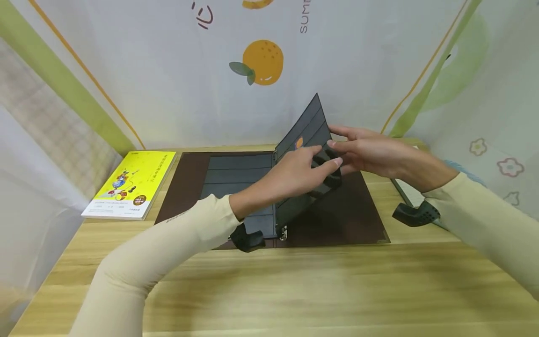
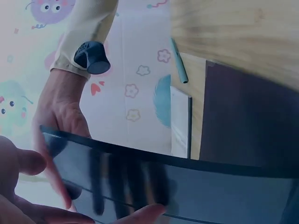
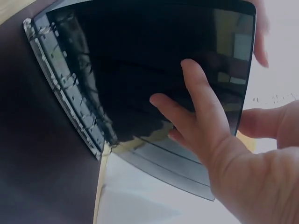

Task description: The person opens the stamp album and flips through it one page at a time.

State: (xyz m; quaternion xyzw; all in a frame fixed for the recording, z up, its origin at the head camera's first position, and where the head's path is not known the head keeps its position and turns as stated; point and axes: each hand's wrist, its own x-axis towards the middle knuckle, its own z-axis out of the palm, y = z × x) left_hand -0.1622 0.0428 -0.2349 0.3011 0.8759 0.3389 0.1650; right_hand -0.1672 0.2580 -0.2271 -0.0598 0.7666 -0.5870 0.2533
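Observation:
A dark brown ring binder album lies spread on the table with black pocket pages on its left side. One glossy black pocket page stands tilted up from the ring spine. My right hand pinches this page at its outer edge, thumb in front and fingers behind, as the right wrist view shows. In front of the same page is my left hand, thumb and fingers apart and extended close to its surface. Whether the left fingertips touch the page I cannot tell.
A yellow book lies left of the album. To the right, partly behind the right forearm, is a white flat item with a dark edge. Near it lies a green pen. A printed curtain hangs behind the wooden table.

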